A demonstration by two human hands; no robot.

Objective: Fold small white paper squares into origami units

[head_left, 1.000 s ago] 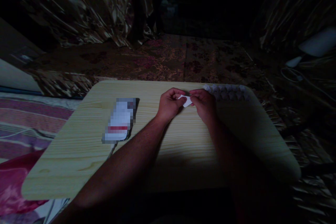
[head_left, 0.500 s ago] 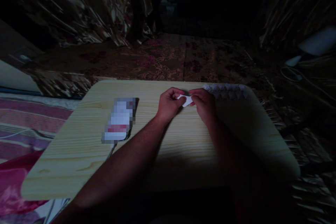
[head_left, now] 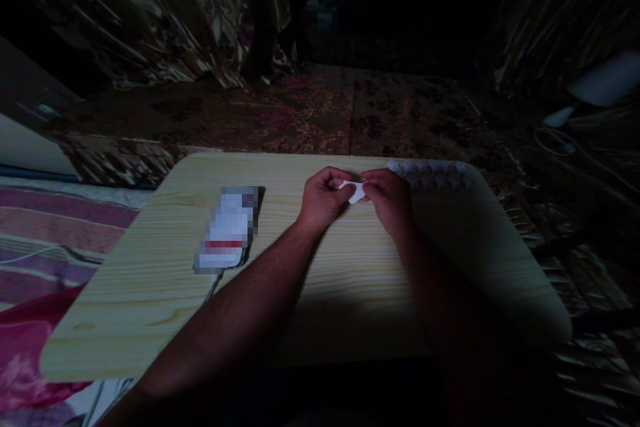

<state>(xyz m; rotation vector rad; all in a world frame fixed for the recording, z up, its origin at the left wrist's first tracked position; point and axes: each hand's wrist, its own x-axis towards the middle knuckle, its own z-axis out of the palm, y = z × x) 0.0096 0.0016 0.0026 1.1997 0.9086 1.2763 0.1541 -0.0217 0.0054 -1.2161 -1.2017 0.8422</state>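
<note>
Both of my hands meet over the far middle of a pale wooden table (head_left: 150, 300). My left hand (head_left: 323, 199) and my right hand (head_left: 387, 199) pinch a small white folded piece of paper (head_left: 355, 191) between their fingertips, just above the tabletop. Each hand's fingers are curled closed on the paper. A row of several small white folded paper pieces (head_left: 433, 175) lies along the table's far right edge, just beyond my right hand.
A phone with a blurred screen (head_left: 227, 230) lies on the table to the left of my hands, a cable running from it toward the near edge. Striped and red bedding (head_left: 45, 247) is at the left. A patterned carpet (head_left: 320, 113) and dark curtains lie beyond.
My hands stay in the same place; the fingers shift slightly on the white paper piece, which sits a little more tucked between them now.
</note>
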